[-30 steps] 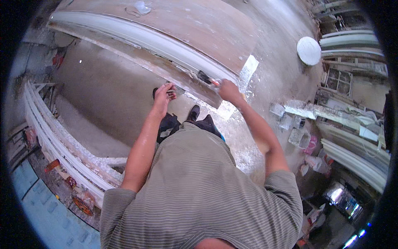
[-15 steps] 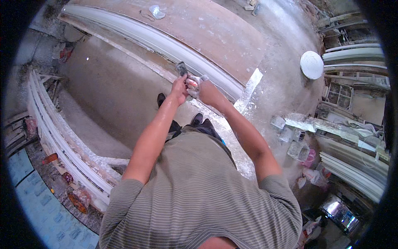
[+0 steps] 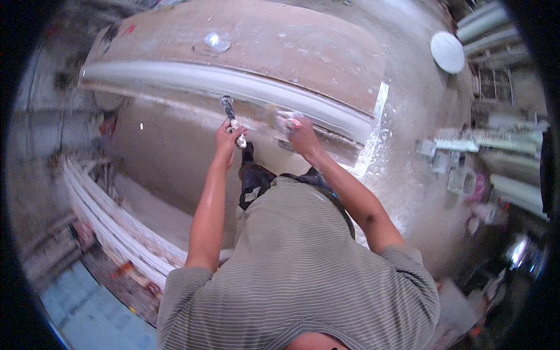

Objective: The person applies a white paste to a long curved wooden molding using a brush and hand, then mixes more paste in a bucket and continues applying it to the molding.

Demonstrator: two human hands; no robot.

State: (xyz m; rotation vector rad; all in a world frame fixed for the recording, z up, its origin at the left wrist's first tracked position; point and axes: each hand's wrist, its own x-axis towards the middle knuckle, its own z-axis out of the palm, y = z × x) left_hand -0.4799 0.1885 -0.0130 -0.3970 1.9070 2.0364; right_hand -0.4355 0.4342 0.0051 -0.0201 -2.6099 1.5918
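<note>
A: Where does the left hand (image 3: 226,139) sit?

B: At ten o'clock from the centre of the view. Its grip is closed round a narrow, white-smeared tool (image 3: 228,106), dark end pointing toward eleven.

A: And the right hand (image 3: 304,139)?

B: At one o'clock. Its grip is curled round a white-and-red object (image 3: 286,119), too blurred to name; whether that touches the white moulding (image 3: 233,81) cannot be told.

A: Where does the moulding lie?

B: From ten to two o'clock, along the near side of the brown desk (image 3: 303,49). A clear plastic bag (image 3: 217,42) rests beyond, at eleven.
</note>
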